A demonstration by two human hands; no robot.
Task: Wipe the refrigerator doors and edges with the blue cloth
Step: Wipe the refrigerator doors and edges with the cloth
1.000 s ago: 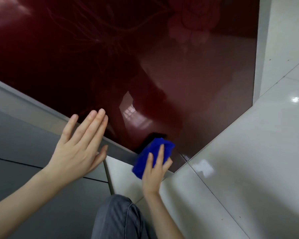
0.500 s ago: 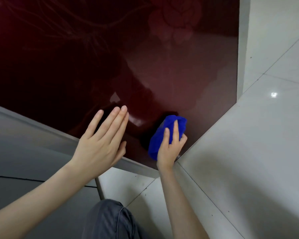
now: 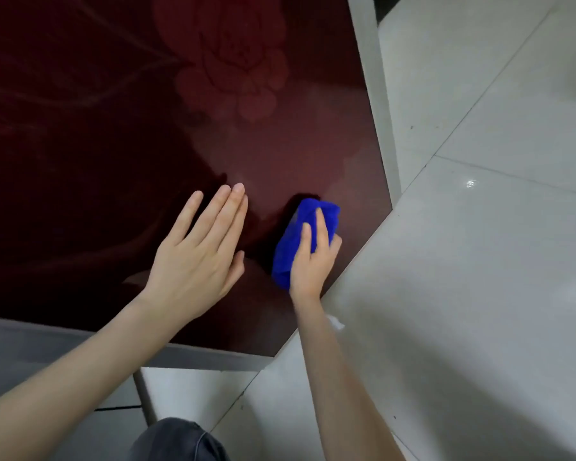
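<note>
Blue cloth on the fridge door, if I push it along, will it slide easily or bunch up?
The blue cloth is bunched into soft folds under the right hand, so it is probably floppy and light. The dark red door looks glossy, so the cloth will likely slide easily. It may droop if lifted by one corner.

A single view is given, worn on the head and aimed forward and down. The dark red refrigerator door [image 3: 113, 128] is taken from close and fills the upper left; pale floor tiles [image 3: 479, 277] are caught on the right. The left hand [image 3: 197, 257] and right hand [image 3: 313, 264] are framed near centre, a knee [image 3: 180, 440] at the bottom edge.
</note>
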